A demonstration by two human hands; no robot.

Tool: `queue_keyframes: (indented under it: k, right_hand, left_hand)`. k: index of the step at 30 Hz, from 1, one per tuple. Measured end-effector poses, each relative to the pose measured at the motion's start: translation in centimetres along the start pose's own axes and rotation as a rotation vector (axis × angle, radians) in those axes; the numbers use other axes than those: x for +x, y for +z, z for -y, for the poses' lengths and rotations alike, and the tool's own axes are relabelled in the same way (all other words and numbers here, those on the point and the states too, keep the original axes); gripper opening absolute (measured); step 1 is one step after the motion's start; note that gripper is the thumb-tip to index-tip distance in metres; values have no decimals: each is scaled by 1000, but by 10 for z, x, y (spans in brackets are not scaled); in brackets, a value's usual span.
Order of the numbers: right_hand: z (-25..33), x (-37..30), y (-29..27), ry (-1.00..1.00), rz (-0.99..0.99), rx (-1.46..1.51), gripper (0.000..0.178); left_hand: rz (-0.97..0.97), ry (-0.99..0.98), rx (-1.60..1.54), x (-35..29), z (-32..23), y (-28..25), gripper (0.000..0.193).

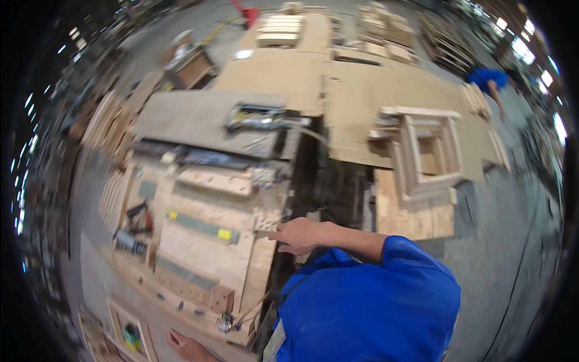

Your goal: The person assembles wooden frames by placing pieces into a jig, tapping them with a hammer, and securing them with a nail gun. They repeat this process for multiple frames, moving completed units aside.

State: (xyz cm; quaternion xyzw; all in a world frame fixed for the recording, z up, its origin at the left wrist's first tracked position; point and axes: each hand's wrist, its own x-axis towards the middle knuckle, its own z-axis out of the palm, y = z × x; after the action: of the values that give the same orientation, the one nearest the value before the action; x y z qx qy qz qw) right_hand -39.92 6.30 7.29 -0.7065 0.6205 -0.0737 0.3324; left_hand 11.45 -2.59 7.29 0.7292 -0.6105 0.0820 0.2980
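My right hand (300, 234) reaches across to the right edge of a wooden jig board (205, 244), its fingers and thumb apart near a drilled block (264, 220). Blur hides whether the fingertips touch the wood. At the lower left, my left hand (188, 346) hangs just off the board's near edge, fingers loosely apart with nothing visible in them. On the board lie a green strip with yellow patches (202, 227), a second green strip (187, 273) and a pale wooden rail (215, 181). A small metal fitting with a hose (226, 323) sits at the near corner.
Beyond the board, a metal air cylinder (256, 116) lies on a grey sheet. A pale wooden frame assembly (422, 151) stands at the right on cardboard (356, 108). A dark gap (329, 187) divides the benches. Stacked slats (386, 27) are farther back; another person in blue (487, 78) is far right.
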Motion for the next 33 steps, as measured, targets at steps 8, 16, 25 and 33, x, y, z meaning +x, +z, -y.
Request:
queue_keyframes:
  k: [8,16,25,33]
  right_hand:
    - [-191,-228,-82,674,-753,-13,44]
    - [-405,-363,-156,1203,-642,-566,42]
    - [-459,-388,-192,968,-291,-534,27]
    - [-376,-412,-239,710,-558,-570,48]
  left_hand:
    - [295,261,-341,-27,-190,45,22]
    - [597,613,-514,-109,-334,71,11]
    - [610,656,-561,-155,-383,65,12]
    - [605,568,-616,-140,-359,55,17]
